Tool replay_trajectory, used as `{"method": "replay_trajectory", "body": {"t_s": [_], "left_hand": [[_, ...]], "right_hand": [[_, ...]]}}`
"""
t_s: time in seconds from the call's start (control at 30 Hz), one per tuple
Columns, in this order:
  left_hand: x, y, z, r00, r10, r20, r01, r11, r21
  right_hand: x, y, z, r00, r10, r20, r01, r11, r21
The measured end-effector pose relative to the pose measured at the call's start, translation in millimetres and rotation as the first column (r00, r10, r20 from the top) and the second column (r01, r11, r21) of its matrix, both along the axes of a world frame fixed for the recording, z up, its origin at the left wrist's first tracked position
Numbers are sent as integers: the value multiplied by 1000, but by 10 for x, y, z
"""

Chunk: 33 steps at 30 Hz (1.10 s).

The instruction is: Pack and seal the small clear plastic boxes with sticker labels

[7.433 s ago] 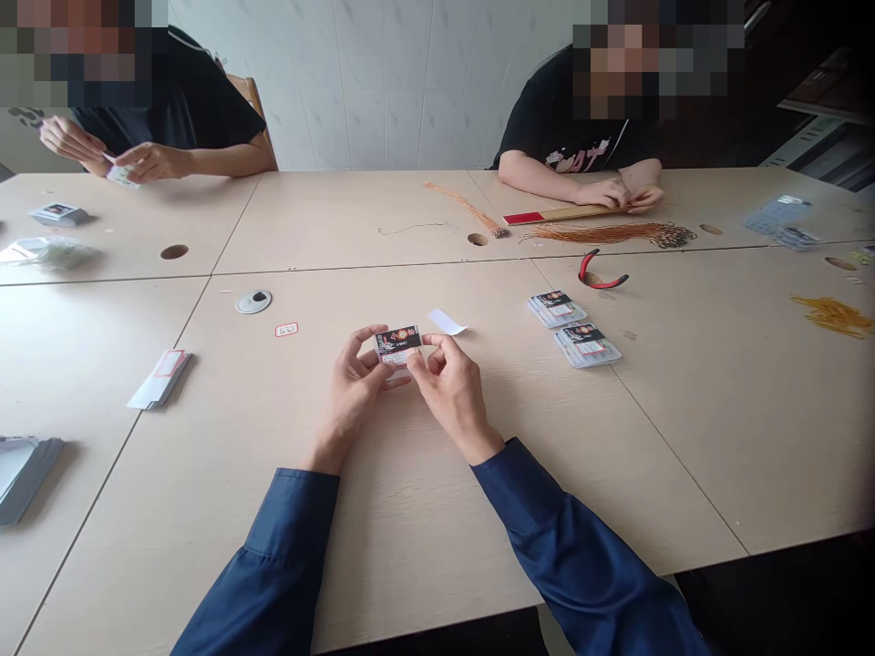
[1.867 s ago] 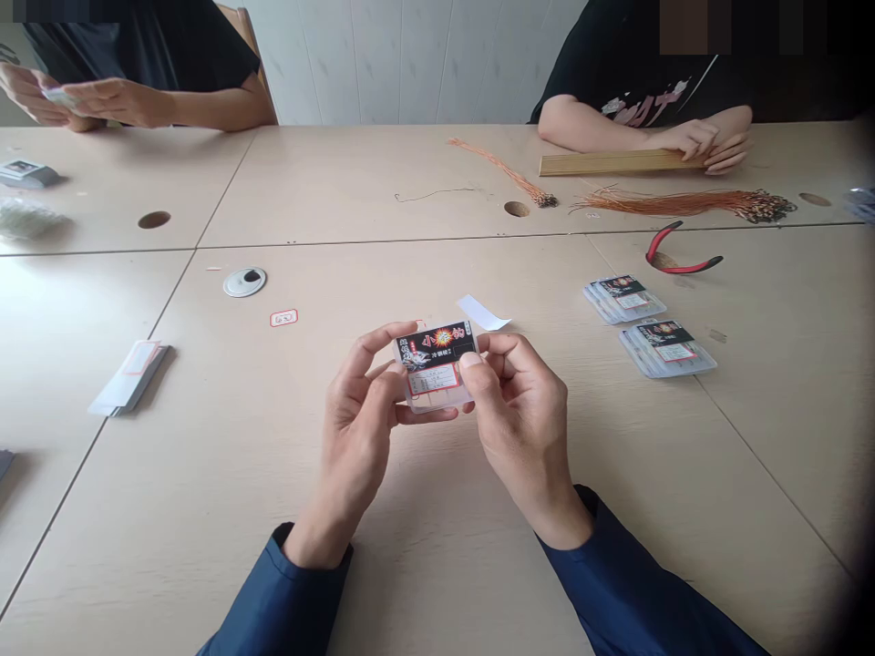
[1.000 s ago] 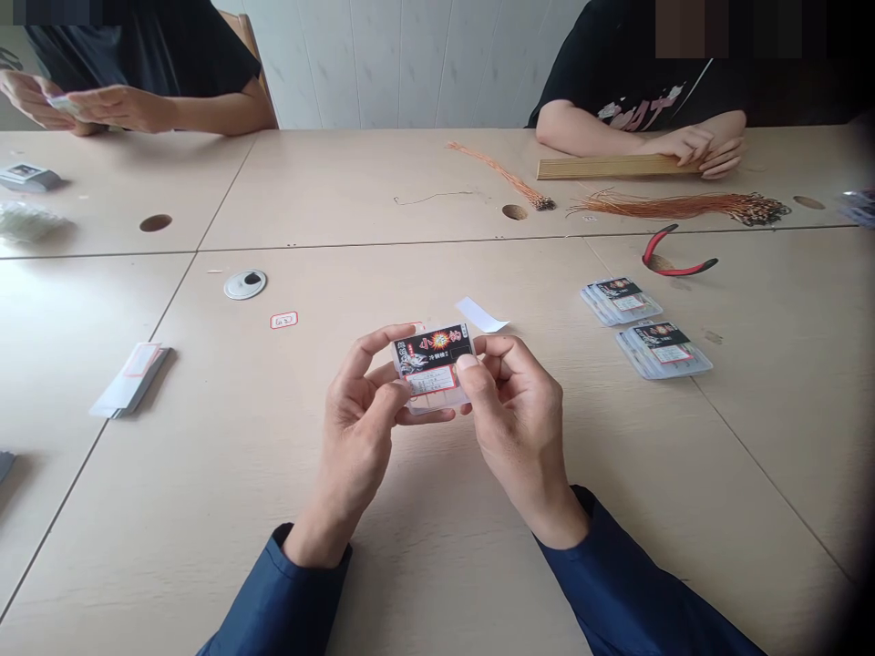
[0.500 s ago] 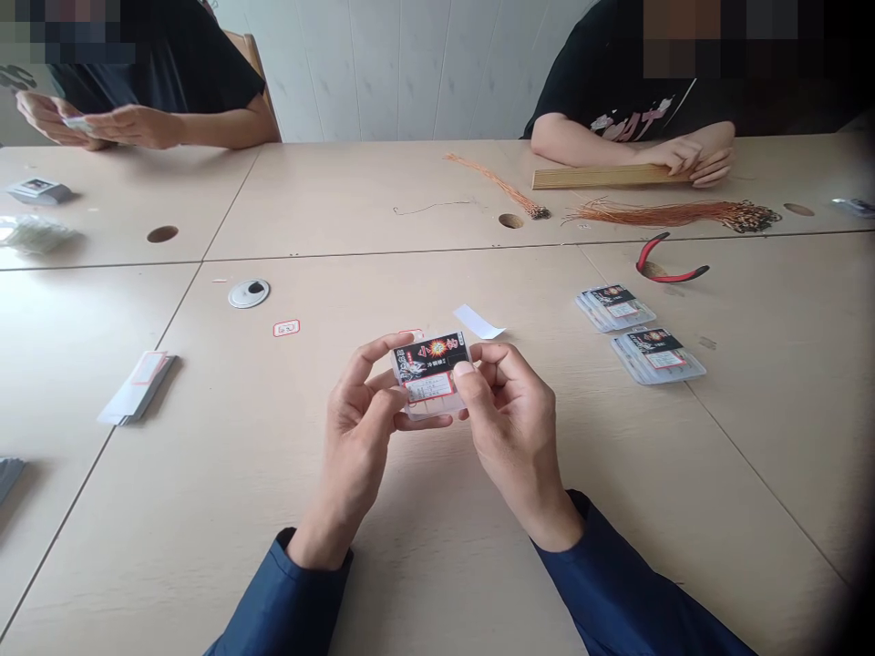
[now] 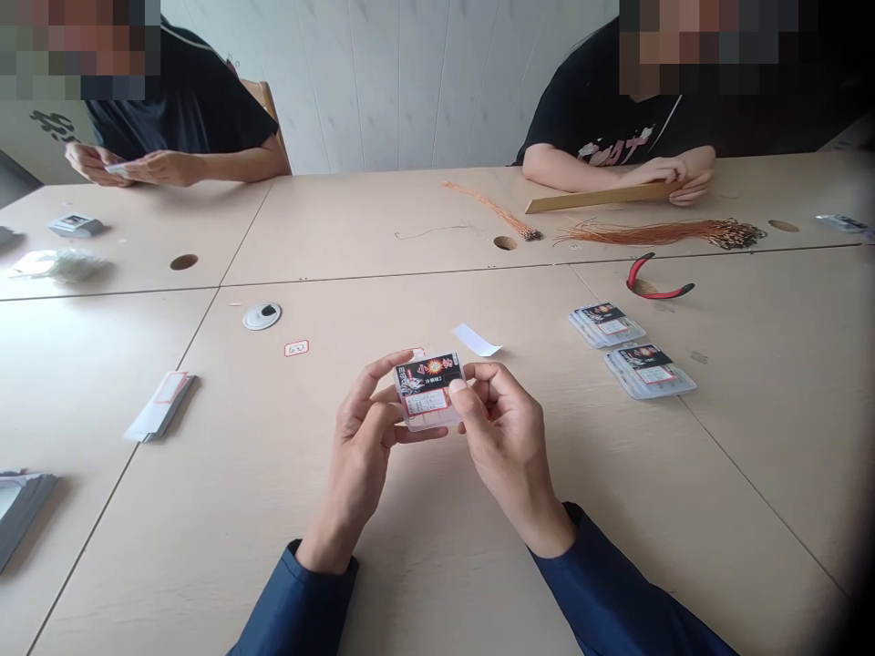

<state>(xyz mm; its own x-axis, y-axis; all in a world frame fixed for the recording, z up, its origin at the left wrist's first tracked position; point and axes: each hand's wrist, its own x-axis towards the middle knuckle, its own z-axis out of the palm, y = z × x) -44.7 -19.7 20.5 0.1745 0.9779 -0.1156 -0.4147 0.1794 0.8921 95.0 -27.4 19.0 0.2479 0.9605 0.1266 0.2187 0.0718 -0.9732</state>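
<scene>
Both hands pinch a clear plastic pack [image 5: 428,390] with a black label, held above the table [image 5: 205,547].
Left hand [image 5: 360,430] half-curled, gripping the pack's left edge; right hand [image 5: 507,439] half-curled, thumb on the label. Beyond: white paper slip [image 5: 477,340], two stacked packs [image 5: 624,359], red-handled pliers [image 5: 657,290], copper-coloured cord bundle [image 5: 660,233].

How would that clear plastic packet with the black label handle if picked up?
The thin clear plastic packet looks light, perhaps slightly springy. Being flat, it seems unlikely to roll, but may slide on the smooth pale tabletop.
</scene>
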Motion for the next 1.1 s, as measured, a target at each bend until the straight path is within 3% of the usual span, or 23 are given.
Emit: {"method": "replay_trajectory", "body": {"t_s": [0.4, 0.87, 1.1], "left_hand": [[-39, 54, -2, 973, 30, -231, -16, 998, 63], [-43, 79, -96, 944, 54, -324, -15, 993, 120], [-54, 69, -67, 949, 43, -313, -8, 994, 112]], "right_hand": [[27, 40, -60, 999, -12, -29, 12, 1000, -29], [18, 48, -89, 1000, 3, 4, -3, 1000, -12], [30, 62, -128, 1000, -4, 8, 4, 1000, -18]]}}
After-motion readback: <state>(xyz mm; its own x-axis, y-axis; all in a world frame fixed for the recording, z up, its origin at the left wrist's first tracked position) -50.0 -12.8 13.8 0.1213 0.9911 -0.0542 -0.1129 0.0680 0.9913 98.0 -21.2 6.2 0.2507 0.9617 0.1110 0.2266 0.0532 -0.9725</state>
